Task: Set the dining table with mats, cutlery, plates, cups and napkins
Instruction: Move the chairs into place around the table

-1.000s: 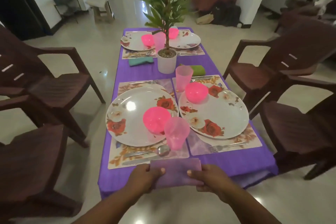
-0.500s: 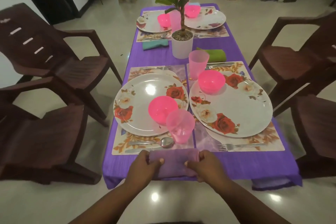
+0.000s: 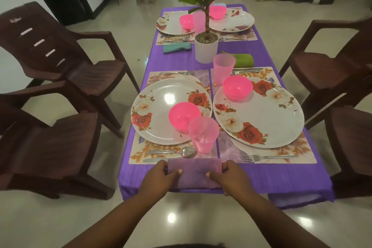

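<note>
Both hands grip a folded purple napkin (image 3: 194, 173) at the near edge of the purple tablecloth (image 3: 271, 177): L hand (image 3: 159, 177) curls round its left end, thumb on top; R hand (image 3: 228, 175) does the same at the right end. Napkin lies flat, just below the 2 near placemats, its far edge touching the left floral placemat (image 3: 138, 155). On that mat, a spoon (image 3: 177, 151) and knife (image 3: 155, 160) beside a pink cup (image 3: 203, 134). Behind, a rose-print plate (image 3: 161, 110) w/ a pink bowl (image 3: 184, 116) on it. The right-hand plate (image 3: 267, 115) carries a 2nd pink bowl (image 3: 237, 87), w/ a fork (image 3: 267, 157) in front. Mid-table stands a white plant pot (image 3: 206, 48), green napkin (image 3: 242, 60) to its right, teal napkin (image 3: 177, 47) to its left. 2 more settings at the far end.
</note>
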